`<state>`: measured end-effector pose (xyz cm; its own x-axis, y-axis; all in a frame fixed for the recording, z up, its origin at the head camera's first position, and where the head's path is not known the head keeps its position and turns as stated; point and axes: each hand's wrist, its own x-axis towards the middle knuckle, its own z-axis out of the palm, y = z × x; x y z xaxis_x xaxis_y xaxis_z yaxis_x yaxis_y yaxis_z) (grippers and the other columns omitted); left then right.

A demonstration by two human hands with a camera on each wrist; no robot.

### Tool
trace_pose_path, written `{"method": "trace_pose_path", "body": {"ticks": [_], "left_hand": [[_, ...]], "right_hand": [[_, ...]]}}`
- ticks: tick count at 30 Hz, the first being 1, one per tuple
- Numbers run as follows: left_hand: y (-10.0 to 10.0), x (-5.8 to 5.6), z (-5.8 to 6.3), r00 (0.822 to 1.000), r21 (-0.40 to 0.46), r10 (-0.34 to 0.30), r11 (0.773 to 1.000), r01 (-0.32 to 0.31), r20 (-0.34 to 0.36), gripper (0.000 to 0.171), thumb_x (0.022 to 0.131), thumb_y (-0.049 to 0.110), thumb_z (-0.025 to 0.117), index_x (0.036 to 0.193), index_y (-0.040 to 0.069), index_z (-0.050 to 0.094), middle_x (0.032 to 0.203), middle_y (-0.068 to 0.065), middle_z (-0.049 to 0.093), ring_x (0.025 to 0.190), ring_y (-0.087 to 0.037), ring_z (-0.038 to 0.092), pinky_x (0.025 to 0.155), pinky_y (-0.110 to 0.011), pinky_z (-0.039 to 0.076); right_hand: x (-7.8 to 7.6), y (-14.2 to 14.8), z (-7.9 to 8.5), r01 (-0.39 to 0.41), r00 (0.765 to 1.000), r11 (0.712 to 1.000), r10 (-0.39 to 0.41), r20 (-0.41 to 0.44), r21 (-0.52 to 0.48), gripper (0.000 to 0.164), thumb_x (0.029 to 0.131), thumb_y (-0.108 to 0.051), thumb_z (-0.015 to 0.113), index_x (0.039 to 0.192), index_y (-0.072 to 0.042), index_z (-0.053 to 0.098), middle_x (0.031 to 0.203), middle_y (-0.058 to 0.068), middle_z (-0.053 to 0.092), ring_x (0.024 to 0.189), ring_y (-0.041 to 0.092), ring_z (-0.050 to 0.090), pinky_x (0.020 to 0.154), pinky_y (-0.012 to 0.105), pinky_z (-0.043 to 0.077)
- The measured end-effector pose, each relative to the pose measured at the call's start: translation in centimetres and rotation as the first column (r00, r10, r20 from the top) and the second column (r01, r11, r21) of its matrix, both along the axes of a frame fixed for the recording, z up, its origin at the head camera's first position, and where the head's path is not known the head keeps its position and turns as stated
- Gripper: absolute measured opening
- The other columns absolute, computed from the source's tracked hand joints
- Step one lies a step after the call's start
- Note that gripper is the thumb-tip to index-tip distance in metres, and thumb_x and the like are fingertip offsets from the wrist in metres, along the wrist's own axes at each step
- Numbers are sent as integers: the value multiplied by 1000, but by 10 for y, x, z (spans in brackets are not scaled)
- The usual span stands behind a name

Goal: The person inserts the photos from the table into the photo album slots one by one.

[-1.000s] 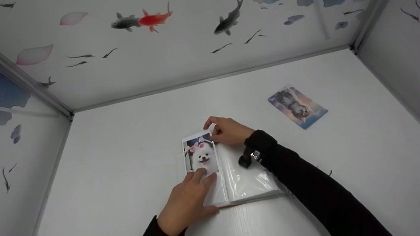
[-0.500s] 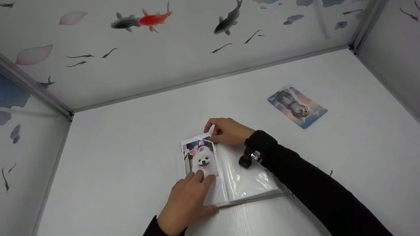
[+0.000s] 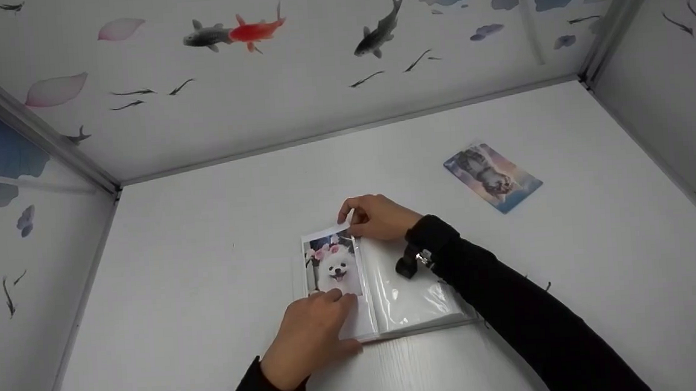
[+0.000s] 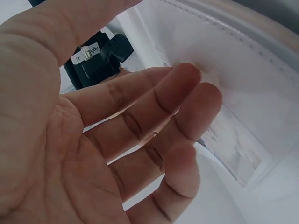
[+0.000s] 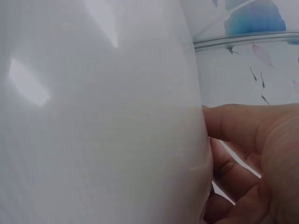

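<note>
An open photo album [image 3: 415, 303] with clear plastic pockets lies on the white table. On its left page is a photo [image 3: 336, 272] of a white dog wearing pink flowers. My left hand [image 3: 314, 333] rests its fingertips over the photo's lower part, thumb spread near the album's front edge. In the left wrist view its fingers [image 4: 189, 112] are gently bent against the pocket page [image 4: 233, 56]. My right hand [image 3: 382, 217] pinches the page's top edge by the photo's upper right corner. The right wrist view shows a glossy page [image 5: 107, 130] hiding its fingertips.
A second photo [image 3: 493, 178], with a grey animal on a pink and blue ground, lies behind and right of the album. White panels printed with fish [image 3: 380, 30] and petals enclose the table at the back and sides.
The dog photo has slid a little toward the front of the left page, and the left fingertips have moved slightly the same way. My right hand has stayed almost still.
</note>
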<state>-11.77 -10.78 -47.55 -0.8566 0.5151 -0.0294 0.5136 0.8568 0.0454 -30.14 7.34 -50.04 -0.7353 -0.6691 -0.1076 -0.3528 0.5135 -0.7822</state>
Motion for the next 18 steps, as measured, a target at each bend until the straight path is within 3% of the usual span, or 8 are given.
{"method": "trace_pose_path", "body": {"ticks": [18], "left_hand": [[0,-1,0,1000,22,2,1000,-3,29,60,66,49,90,112,16,70,88,1,68,72,-17,65,52,-29,47]], "right_hand": [[-1,1,-3,-17,1000,1000,17,-10,-13,15,97,-16,64,110,-11,70,89,3,74,79,10,63,81,28,46]]}}
